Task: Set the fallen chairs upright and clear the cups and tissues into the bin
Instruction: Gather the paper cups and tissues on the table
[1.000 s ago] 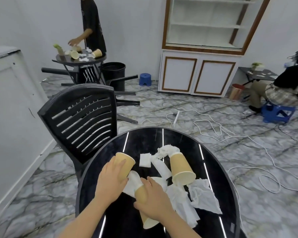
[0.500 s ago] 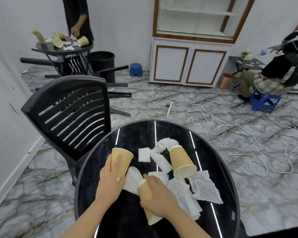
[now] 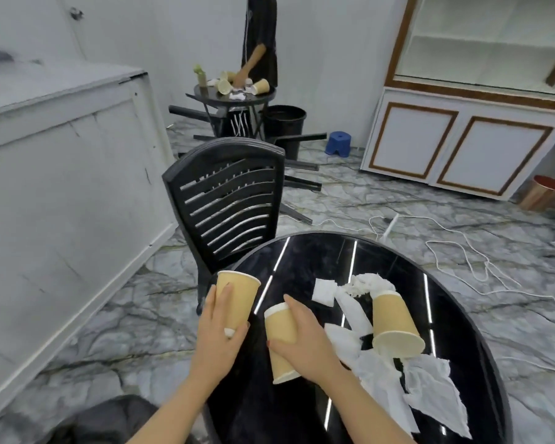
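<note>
My left hand (image 3: pixel 220 331) grips a tan paper cup (image 3: pixel 237 291) held mouth up over the left edge of the round black table (image 3: pixel 350 251). My right hand (image 3: pixel 305 338) is closed around a second tan cup (image 3: pixel 279 334), tilted with its mouth away from me. A third cup (image 3: pixel 394 325) lies on its side on the table among crumpled white tissues (image 3: pixel 378 376). A black slatted chair (image 3: pixel 231 200) stands upright just beyond the table. A black bin (image 3: pixel 284 121) stands far back.
Fallen black chairs (image 3: pixel 302 161) lie on the marble floor near a second small table (image 3: pixel 234 94), where a person stands. White cables (image 3: pixel 462 251) trail across the floor on the right. A white counter (image 3: pixel 61 155) runs along the left, a white cabinet (image 3: pixel 462 145) stands at the right.
Both hands have lifted their cups off the tissue pile and carried them left; the left cup now hangs over the table's edge. My view has swung to the left.
</note>
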Available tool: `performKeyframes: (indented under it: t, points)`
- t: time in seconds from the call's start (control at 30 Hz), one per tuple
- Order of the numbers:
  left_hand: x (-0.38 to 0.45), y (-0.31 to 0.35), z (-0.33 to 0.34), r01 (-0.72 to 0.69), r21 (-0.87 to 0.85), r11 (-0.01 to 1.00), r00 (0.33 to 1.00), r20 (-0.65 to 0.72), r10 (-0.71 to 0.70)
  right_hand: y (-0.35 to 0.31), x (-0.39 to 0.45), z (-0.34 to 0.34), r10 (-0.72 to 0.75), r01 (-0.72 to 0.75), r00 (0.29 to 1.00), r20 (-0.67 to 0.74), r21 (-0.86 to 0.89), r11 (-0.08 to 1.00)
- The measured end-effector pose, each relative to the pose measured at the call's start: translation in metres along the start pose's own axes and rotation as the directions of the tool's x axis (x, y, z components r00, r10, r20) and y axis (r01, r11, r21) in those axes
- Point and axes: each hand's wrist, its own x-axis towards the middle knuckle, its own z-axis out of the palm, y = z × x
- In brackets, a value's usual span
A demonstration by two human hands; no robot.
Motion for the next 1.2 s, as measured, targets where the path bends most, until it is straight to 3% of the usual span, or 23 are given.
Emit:
performKeyframes:
  t: [0.23,0.37,0.57,1.0,1.2]
  points:
    - [-0.077,-0.035,-0.071,0.239,0.035,0.97,0.945,-0.237,-0.224,-0.04,0.0,0.064,-0.168,0.168,0.957,0.238,0.023,0.986]
    - [-0.134,-0.064,-0.105,0.409,0.041,0.912,0.867,-0.329,-0.374,-0.057,-0.02,0.112,-0.215,0.234,0.892,0.396,0.002,0.972]
    - [-0.209,-0.102,-0.129,0.598,-0.019,0.801,0.732,-0.394,-0.556,-0.054,-0.055,0.182,-0.166,0.272,0.784,0.599,-0.09,0.958]
    - [-0.335,-0.209,-0.115,0.742,-0.127,0.658,0.591,-0.339,-0.732,0.018,-0.11,0.34,-0.029,0.211,0.742,0.669,-0.192,0.958]
    - [-0.355,-0.244,-0.099,0.814,-0.042,0.58,0.529,-0.359,-0.769,0.043,-0.107,0.378,-0.023,0.288,0.757,0.653,-0.302,0.909]
